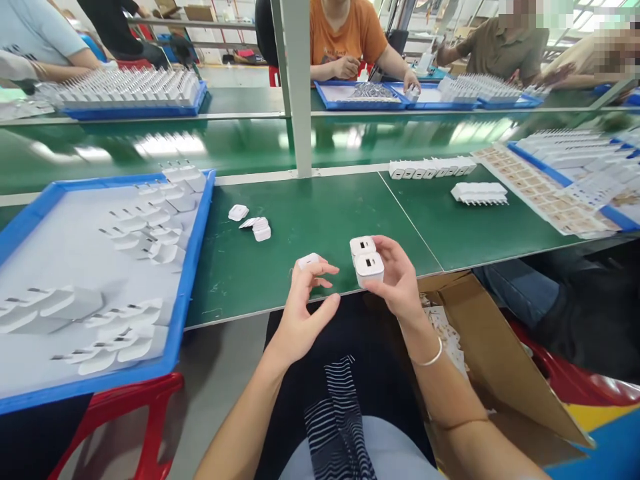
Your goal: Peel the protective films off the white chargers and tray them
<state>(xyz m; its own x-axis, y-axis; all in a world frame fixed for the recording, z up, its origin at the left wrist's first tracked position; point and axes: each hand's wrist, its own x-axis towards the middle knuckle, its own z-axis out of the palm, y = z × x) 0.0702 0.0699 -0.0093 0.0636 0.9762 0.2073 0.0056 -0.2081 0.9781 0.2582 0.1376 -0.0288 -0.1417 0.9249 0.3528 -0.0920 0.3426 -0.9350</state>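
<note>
My right hand (400, 280) grips two white USB chargers (370, 267) side by side near the table's front edge, their port faces turned up. To its left, my left hand (307, 313) is open, thumb and fingers apart. Just behind its fingers shows another white charger (309, 259), partly hidden; whether the fingers touch it I cannot tell. Farther back on the green table (300, 213) lie a few small white caps or housings (261, 229).
A blue-rimmed tray (195, 260) with several pronged chargers stands at left. A row of chargers (433, 168) and a second group (480, 193) lie at right. Below is an open cardboard box (500, 347). A post (299, 87) rises mid-table; co-workers sit across.
</note>
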